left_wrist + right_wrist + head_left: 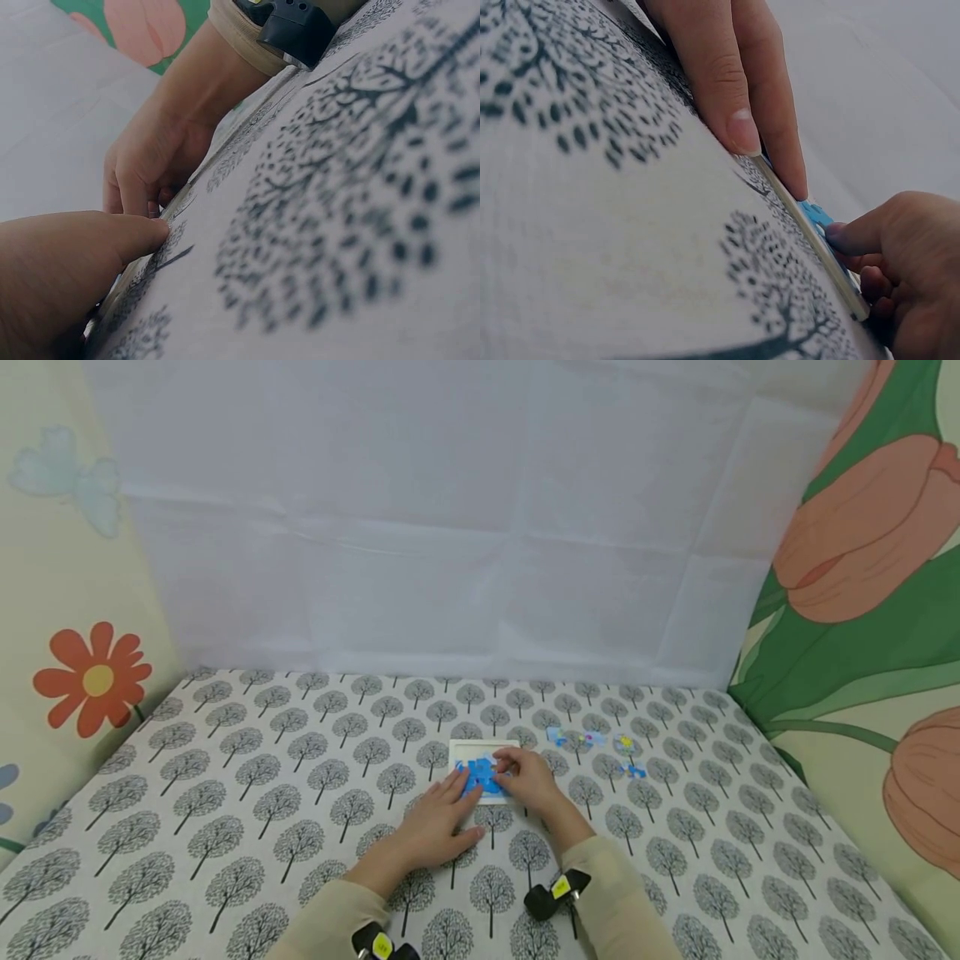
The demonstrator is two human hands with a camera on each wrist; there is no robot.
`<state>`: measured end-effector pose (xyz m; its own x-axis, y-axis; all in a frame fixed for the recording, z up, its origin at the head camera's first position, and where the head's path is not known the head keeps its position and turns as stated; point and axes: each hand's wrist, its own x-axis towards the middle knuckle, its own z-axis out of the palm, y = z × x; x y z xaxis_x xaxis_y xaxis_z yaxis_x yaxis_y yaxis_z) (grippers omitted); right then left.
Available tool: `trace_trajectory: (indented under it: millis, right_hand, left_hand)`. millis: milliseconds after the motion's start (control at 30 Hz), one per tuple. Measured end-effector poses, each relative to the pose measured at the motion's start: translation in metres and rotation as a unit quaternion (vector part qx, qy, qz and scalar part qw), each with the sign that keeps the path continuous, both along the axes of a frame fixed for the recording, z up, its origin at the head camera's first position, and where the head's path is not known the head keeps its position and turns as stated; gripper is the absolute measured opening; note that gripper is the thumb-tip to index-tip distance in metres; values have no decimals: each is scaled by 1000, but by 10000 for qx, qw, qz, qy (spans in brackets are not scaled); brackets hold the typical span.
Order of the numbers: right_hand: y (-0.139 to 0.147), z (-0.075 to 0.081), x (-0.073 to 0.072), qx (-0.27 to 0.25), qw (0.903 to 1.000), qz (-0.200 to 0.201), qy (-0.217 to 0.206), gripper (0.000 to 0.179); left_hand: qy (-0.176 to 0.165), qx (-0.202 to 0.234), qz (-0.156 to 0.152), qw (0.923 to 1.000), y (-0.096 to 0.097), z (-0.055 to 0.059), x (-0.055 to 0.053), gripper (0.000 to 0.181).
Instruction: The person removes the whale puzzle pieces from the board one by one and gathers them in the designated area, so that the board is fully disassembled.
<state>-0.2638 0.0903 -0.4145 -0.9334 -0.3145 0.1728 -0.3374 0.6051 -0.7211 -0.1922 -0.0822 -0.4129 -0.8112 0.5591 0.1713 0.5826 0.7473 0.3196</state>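
A small white puzzle frame [462, 748] lies flat on the table, partly filled with joined blue jigsaw pieces [482, 770]. My left hand [435, 828] reaches over its lower left corner, fingers extended and fingertips resting on the blue pieces. From the right, my right hand [531, 782] bends over the frame's right side with curled fingers, its thumb [851, 236] against a blue piece [815, 213] at the edge. Its other fingers are tucked in, and they hide part of what it pinches.
To the right of the frame lie several loose jigsaw pieces, including a blue and white one [555, 737], a yellow one [626, 743] and a blue one [634, 771]. A tree-print cloth [315, 827] covers the table. Behind it hangs a white sheet [420, 560].
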Motion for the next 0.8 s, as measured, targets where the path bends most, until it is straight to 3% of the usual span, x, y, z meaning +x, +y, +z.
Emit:
trace_trajectory:
  millis: [800]
  right_hand:
    - [1,1,-2,-372,9977,-303,-480,29]
  left_hand:
    - [-2,63,37,10000,0,-2,-1,57]
